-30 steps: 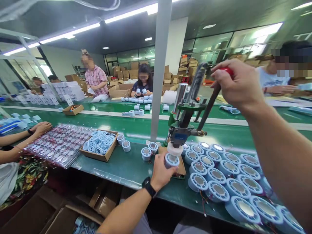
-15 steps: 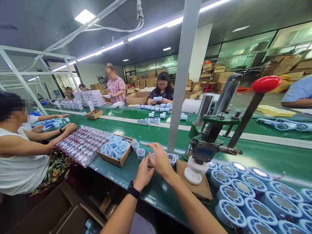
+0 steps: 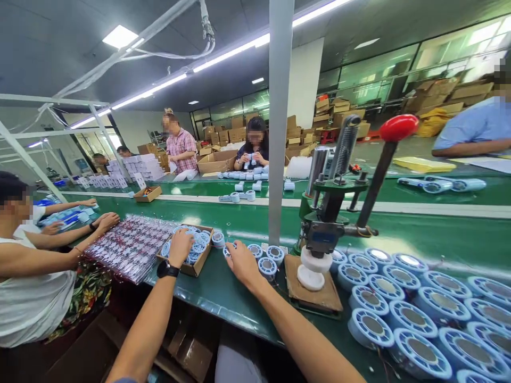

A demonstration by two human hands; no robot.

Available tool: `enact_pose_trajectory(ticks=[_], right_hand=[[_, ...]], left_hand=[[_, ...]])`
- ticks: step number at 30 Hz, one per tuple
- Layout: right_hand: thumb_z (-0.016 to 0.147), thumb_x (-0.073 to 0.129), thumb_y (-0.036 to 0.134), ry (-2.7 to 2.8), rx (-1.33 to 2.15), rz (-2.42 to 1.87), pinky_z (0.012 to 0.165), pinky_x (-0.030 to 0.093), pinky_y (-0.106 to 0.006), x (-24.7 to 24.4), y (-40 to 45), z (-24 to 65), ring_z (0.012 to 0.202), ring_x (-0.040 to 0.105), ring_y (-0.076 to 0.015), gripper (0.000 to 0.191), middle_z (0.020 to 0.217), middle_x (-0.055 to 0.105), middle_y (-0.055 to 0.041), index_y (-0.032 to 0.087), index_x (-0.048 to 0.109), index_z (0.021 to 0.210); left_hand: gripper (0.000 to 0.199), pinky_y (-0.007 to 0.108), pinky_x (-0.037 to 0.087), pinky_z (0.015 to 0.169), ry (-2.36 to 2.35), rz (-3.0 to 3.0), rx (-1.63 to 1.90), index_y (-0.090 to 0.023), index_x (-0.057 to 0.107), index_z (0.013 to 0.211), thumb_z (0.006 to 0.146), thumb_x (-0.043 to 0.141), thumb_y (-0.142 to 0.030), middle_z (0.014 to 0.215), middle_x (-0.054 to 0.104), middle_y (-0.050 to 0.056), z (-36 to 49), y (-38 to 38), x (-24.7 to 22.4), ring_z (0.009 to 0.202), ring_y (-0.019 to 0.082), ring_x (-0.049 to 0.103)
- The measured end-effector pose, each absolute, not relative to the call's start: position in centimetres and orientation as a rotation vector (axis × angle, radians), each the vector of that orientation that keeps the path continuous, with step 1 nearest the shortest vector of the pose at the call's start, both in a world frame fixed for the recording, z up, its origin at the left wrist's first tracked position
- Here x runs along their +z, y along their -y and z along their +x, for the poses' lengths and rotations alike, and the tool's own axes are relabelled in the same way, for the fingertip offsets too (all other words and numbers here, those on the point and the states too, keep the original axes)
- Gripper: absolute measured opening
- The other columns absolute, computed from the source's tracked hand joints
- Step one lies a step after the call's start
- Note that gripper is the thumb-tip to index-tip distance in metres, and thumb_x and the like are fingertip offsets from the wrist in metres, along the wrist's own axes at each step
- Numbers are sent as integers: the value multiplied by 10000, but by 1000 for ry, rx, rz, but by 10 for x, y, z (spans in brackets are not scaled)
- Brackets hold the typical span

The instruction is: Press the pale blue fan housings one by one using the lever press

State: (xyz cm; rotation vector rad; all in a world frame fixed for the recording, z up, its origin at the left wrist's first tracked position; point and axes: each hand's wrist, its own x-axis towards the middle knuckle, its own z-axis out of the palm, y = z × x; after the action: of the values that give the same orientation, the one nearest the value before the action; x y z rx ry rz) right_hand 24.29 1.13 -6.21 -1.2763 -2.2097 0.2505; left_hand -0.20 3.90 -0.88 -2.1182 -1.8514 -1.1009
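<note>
My left hand (image 3: pixel 181 247) is over a small cardboard box (image 3: pixel 203 261) of light-blue rings (image 3: pixel 199 239). Its fingers bend down among the rings, and the back of the hand hides the tips. My right hand (image 3: pixel 242 261) has its thumb and fingers around a round light-blue housing (image 3: pixel 227 250) at the box's right; most of that piece is covered. Close to this hand stand more round housings with grey discs in their tops, one of them a housing (image 3: pixel 267 267) beside the wrist.
A hand press (image 3: pixel 321 234) with a red-knobbed lever and white pads stands right of my hands. Many larger round blue housings (image 3: pixel 413 316) fill the bench at right. A sheet of wired boards (image 3: pixel 130 244) lies at left near a co-worker's hands. A grey post (image 3: pixel 279 133) rises ahead.
My hands were close together near the small housings. The left has moved left to the ring box; the right has shifted slightly left onto a housing. The view has turned right.
</note>
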Motion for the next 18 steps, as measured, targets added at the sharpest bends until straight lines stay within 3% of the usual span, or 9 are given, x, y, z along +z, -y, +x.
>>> enact_pose_trajectory(ticks=[4,9,11,15,18], right_hand=[[805,654,97,2357,323,-1149,938,538,-374,-91,42,294,1098,615,-257,501,1285,573,-116,281,626,1270],[875,441,44,2294,441,-1103,1021,505,-426,-123,100,365,1274,528,-252,543,1426,487,-108,312,596,1320],[902,411,78,2201,532,-1115,1066,474,-429,-125,109,383,1330,480,-231,478,1465,446,-96,296,622,1271],[912,525,239,1948,626,-1181,1081,449,-448,-133,115,395,1339,454,-242,129,1458,441,-98,202,642,952],[850,640,289,1735,551,-1242,1043,459,-466,-150,119,387,1285,484,-266,144,1395,495,-122,186,547,889]], left_hand=[[184,471,443,975,1809,-2236,-1110,-233,661,839,913,504,-293,928,663,73,28,-15,-23,985,281,598],[252,333,525,761,1800,-2612,-966,-217,698,906,945,458,-282,846,706,45,97,29,-84,788,206,654],[270,352,533,796,1830,-2671,-911,-200,709,961,941,444,-241,897,713,64,119,39,-107,846,214,655],[304,442,506,950,1880,-2597,-924,-206,680,1152,931,474,-240,1114,676,98,136,53,-131,1051,246,604],[409,488,453,1042,1869,-2624,-908,-225,608,1285,889,592,-325,1262,614,105,134,68,-138,1191,273,542]])
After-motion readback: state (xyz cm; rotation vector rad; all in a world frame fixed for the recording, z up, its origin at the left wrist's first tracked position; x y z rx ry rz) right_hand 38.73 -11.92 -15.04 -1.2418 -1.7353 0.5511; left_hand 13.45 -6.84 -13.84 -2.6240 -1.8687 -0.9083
